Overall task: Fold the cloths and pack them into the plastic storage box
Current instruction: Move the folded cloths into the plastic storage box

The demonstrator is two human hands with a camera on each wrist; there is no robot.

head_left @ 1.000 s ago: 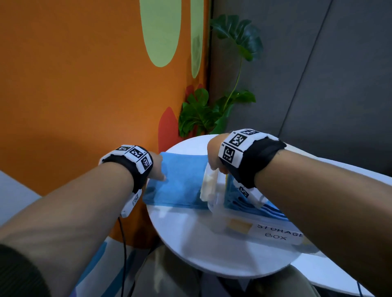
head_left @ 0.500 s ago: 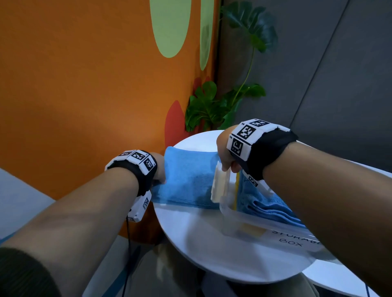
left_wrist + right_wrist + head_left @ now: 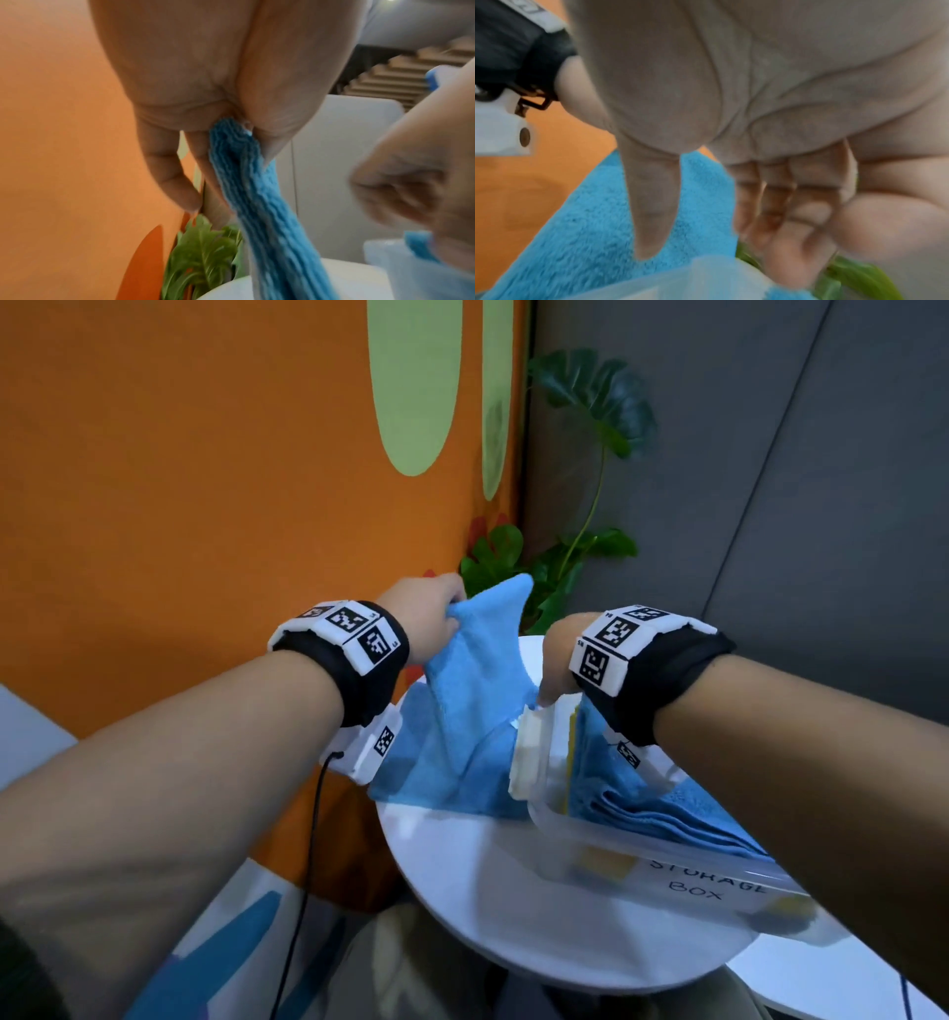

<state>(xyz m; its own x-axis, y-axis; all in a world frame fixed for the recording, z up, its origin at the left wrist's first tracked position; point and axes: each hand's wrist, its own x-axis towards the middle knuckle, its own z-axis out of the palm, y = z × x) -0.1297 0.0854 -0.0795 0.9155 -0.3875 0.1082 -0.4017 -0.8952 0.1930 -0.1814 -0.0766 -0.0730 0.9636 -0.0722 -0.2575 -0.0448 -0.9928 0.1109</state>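
Note:
My left hand (image 3: 448, 614) pinches the edge of a light blue cloth (image 3: 475, 706) and holds it raised above the white round table (image 3: 493, 906); the cloth's lower part still lies there. In the left wrist view the cloth (image 3: 246, 192) hangs bunched from my left hand (image 3: 231, 134). My right hand (image 3: 548, 688) hovers over the left end of the clear plastic storage box (image 3: 683, 870), thumb tip near its clip. In the right wrist view my right hand (image 3: 718, 243) has a straight thumb and loosely curled fingers with nothing in them. Folded blue cloths (image 3: 662, 809) lie in the box.
An orange wall (image 3: 205, 505) stands close on the left and a grey wall (image 3: 770, 480) behind. A green leafy plant (image 3: 560, 567) rises just beyond the table's far edge. A second white surface (image 3: 821, 983) adjoins at the lower right.
My left hand has taken hold of the cloth's left edge and lifted it up and to the right off the table. My right hand has stayed at the box's left end.

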